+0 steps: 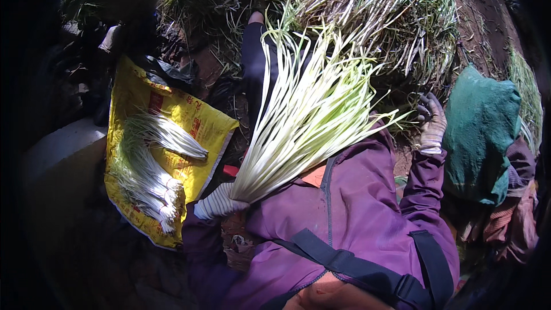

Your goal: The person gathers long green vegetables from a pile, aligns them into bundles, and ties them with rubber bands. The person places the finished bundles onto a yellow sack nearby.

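My left hand (pixel 220 202), in a striped knit glove, grips the white stem ends of a large bunch of blanched chives (pixel 305 116). The long leaves fan out across my lap and chest, turning pale green towards their tips. Off to the right, my gloved right hand (pixel 431 125) is raised beside the leaf tips, with its fingers partly spread and nothing visible in it. On a yellow printed sack (pixel 206 127) to the left lie a small bundle of white-stemmed chives (pixel 178 135) and several more tied bundles (pixel 157 193).
A big heap of loose leaves and dry stalks (pixel 387 21) lies ahead of me. A stuffed green sack (pixel 480 133) stands close beyond my right hand. My outstretched leg (pixel 254 56) runs between the yellow sack and the heap. A pale rounded object (pixel 64 146) is at the left.
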Demonstrator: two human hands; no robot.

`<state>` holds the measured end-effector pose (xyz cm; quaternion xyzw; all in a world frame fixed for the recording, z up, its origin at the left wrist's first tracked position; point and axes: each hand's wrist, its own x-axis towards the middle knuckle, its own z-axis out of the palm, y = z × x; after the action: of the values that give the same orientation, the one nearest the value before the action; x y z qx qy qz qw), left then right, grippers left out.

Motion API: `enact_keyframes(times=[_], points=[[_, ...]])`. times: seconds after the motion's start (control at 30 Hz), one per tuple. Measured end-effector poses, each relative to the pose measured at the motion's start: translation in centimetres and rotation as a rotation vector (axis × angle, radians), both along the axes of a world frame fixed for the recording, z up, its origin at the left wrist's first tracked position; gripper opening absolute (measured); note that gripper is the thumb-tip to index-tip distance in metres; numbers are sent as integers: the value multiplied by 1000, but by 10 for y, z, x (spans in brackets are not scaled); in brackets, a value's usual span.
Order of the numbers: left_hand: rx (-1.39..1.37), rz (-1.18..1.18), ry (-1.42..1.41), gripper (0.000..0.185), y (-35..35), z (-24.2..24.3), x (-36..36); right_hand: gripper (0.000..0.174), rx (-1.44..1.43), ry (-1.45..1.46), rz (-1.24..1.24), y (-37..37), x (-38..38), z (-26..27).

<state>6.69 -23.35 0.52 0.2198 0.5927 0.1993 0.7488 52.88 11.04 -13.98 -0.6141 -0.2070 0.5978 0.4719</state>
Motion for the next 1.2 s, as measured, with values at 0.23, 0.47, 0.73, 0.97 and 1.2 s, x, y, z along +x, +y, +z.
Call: enact_keyframes(times=[0.23,0.47,0.73,0.97,1.2], points=[[-38,-89,14,49,30,14,6,23,412,-118,522,-36,-89,97],[0,-52,-48,44,25,7,15,27,1379,-601,1285,-45,-226,110],[-50,-25,-73,44,16,3,17,28,956,-1310,1001,31,-190,43],[14,-16,-121,47,26,-2,17,27,1089,-983,939,7,-154,109],[114,-121,178,43,28,18,32,27,1282,-538,1473,-53,-206,124]])
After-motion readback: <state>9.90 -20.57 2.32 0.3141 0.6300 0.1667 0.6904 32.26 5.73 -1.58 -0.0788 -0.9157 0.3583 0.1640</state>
